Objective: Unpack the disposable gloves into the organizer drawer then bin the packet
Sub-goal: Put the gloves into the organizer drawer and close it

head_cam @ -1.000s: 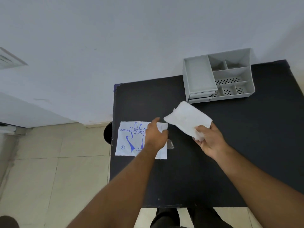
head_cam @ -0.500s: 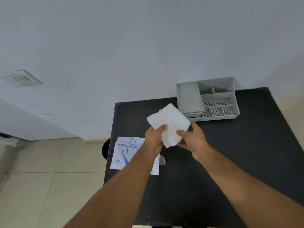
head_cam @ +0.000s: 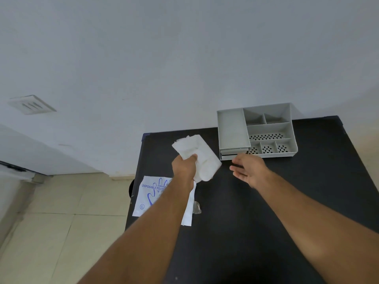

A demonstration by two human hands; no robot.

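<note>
My left hand (head_cam: 185, 168) grips a folded white stack of disposable gloves (head_cam: 200, 155) above the black table (head_cam: 235, 222). My right hand (head_cam: 249, 171) is open, fingers spread, just in front of the grey organizer (head_cam: 256, 131), close to its shut drawer fronts (head_cam: 233, 154). The empty packet (head_cam: 151, 194), white with blue glove print, lies flat at the table's left edge, partly hidden by my left forearm.
A small scrap of clear plastic (head_cam: 196, 208) lies beside the packet. A dark round bin (head_cam: 131, 188) peeks out below the table's left edge, over the tiled floor. The organizer stands against the white wall.
The gloves passed from both hands to my left hand alone. My right hand let go and moved right toward the organizer's drawers.
</note>
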